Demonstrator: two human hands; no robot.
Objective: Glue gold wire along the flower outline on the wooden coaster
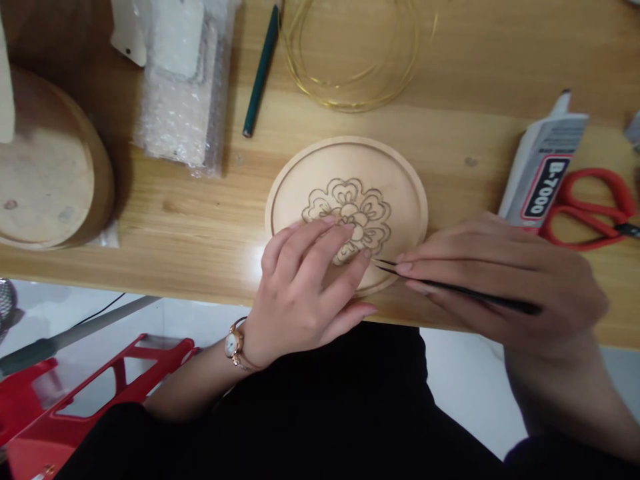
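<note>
A round wooden plate [290, 183] with a raised rim lies near the table's front edge. Its face carries a flower pattern [345, 193] in dark outlines. Flat across the lower part of the pattern rests my left hand [310, 287], its fingers stretched out and hiding some petals. My right hand [505, 280] grips a pair of black tweezers [480, 295] like a pen. The tweezers' tips are slightly apart, over the plate's lower right and close to my left index fingertip. A tiny yellowish bit shows by the tips; I cannot tell what it is.
Coiled gold wire [345, 105] and a dark green pen [261, 73] lie beyond the plate. To the right are a B-7000 glue tube [540, 167] and red-handled scissors [590, 223]. Bubble-wrapped pieces [185, 100] and a round wooden piece [50, 160] sit at left.
</note>
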